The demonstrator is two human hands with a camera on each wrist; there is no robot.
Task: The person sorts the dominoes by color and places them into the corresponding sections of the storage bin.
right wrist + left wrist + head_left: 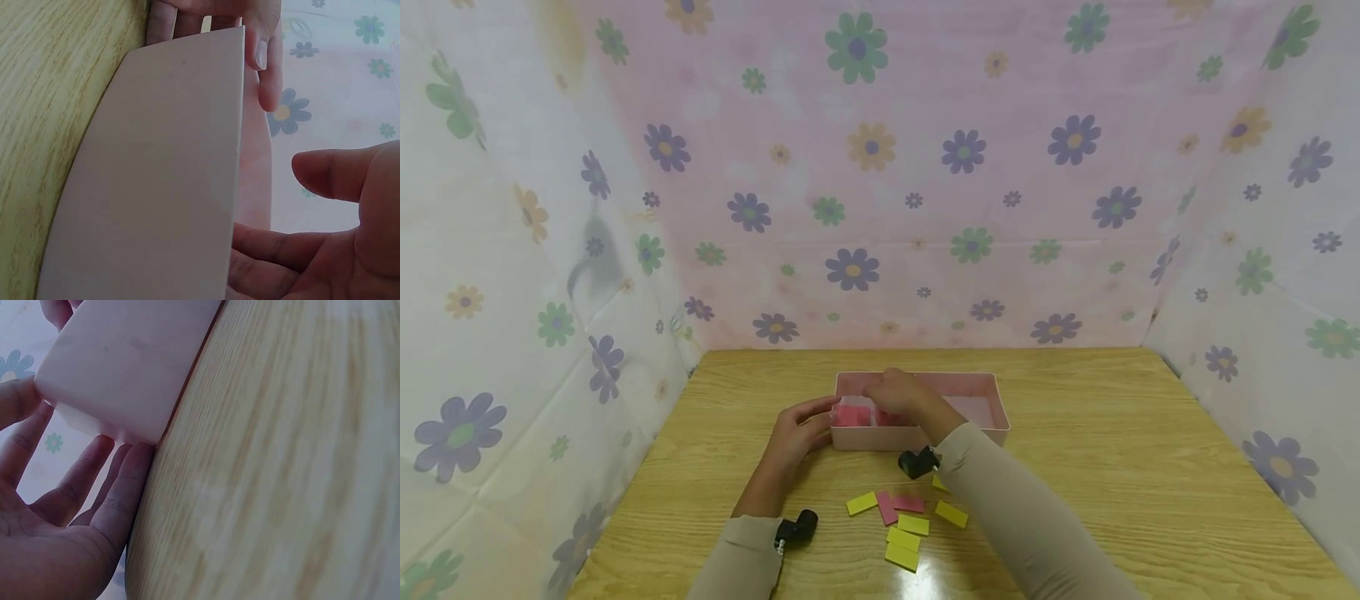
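A long pink box [880,439] with a white rim stands on the wooden table. At its left end my left hand [795,433] touches the wall and rim with spread, fairly straight fingers; the left wrist view shows fingertips [134,459] against the wall. Over the front wall, my right hand [904,393] reaches into the left half of the box. In the right wrist view its thumb [328,175] stands apart from the fingers, whose tips the wall hides. Inside the box lie bright pink pieces [853,416], partly behind the right hand.
In front of the box lie several yellow tiles [902,557] and two pink tiles [909,504]. One more yellow tile [940,482] shows beside the right sleeve [1015,508]. Flowered cloth [917,167] closes off the back and both sides of the table [1097,433].
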